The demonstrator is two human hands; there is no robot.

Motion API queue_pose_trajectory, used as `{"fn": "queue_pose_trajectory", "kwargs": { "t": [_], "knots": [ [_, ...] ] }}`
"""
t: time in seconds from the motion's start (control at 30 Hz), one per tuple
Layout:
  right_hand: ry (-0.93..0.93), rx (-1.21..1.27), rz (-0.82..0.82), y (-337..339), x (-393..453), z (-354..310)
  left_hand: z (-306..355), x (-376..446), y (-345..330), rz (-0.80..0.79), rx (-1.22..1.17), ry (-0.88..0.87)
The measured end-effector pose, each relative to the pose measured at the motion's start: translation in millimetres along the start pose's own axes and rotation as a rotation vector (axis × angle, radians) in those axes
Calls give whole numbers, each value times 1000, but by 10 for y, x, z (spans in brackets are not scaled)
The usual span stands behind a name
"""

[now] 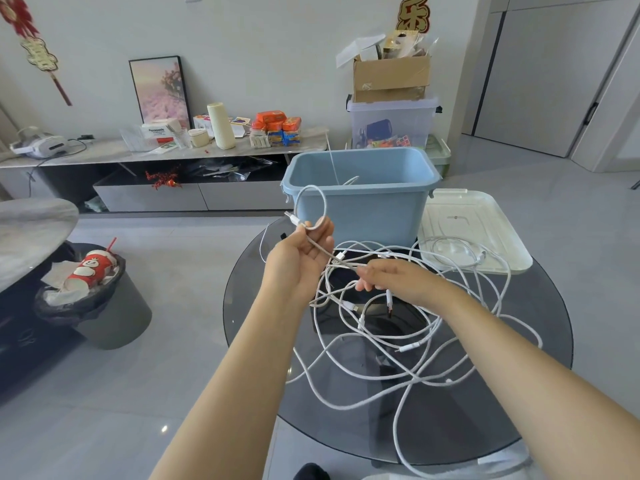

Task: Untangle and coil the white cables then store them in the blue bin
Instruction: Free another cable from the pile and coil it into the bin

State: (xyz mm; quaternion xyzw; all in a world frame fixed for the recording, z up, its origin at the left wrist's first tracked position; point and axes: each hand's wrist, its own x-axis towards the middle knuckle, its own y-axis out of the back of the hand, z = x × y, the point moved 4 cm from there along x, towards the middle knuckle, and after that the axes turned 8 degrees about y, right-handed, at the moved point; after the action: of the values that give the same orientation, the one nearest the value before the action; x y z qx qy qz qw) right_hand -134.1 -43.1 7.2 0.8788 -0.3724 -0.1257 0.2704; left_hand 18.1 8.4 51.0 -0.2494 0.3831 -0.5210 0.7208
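My left hand (298, 258) grips a first loop (313, 209), starting a coil. My right hand (384, 277) pinches the same cable's run, feeding it from the tangle (398, 341) mid-table (540, 341).

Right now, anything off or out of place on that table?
Mostly the white cables: a loose tangle on the glass table, one strand trailing over the near edge. The left hand holds one small loop; the right hand pinches a strand. The bin lid overhangs the table edge beside the blue bin.

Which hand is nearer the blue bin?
Left. The left hand holds a cable loop right in front of the blue bin; the right hand is lower, over the tangle.
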Motion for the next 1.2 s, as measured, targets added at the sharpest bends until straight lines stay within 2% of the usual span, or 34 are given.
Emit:
{"fn": "queue_pose_trajectory", "kwargs": {
  "t": [0.13, 0.23, 0.3, 0.37, 0.47, 0.57, 0.7, 0.73, 0.8, 0.9, 1.0, 1.07, 1.2],
  "knots": [
    [-32, -187, -60, 34, -1, 8, 225, 8, 34, 22, -54, -75],
    [-7, -348, 16, 121, 19, 62, 313, 2, 120, 74, -25, -101],
    [-17, -459, 123, 186, 10, 63, 309, 0, 182, 121, 26, -112],
    [19, -537, 309, 253, -23, -19, 300, -7, 212, 184, 153, -136],
    [64, -379, 507, 309, -72, -167, 269, -2, 216, 262, 519, -189],
    [66, -393, 558, 251, -78, -288, 135, -16, 173, 194, 714, -176],
    [44, -531, 570, 143, -65, -415, 49, -14, 88, 74, 618, -180],
    [48, -506, 565, 143, -64, -435, 41, -14, 66, 26, 616, -183],
    [24, -252, 548, 168, -56, -435, 37, -24, 56, -21, 679, -200],
    [-53, 206, 555, 194, -62, -418, 50, -55, 79, 73, 925, -275],
    [-146, 526, 510, 144, -51, -384, 46, -77, 55, 198, 1335, -461],
    [-149, 540, 503, 145, -50, -396, 19, -68, 47, 264, 1520, -562],
    [19, 321, 598, 289, -128, -480, 15, -40, 62, 328, 1689, -612]
  ]
}}
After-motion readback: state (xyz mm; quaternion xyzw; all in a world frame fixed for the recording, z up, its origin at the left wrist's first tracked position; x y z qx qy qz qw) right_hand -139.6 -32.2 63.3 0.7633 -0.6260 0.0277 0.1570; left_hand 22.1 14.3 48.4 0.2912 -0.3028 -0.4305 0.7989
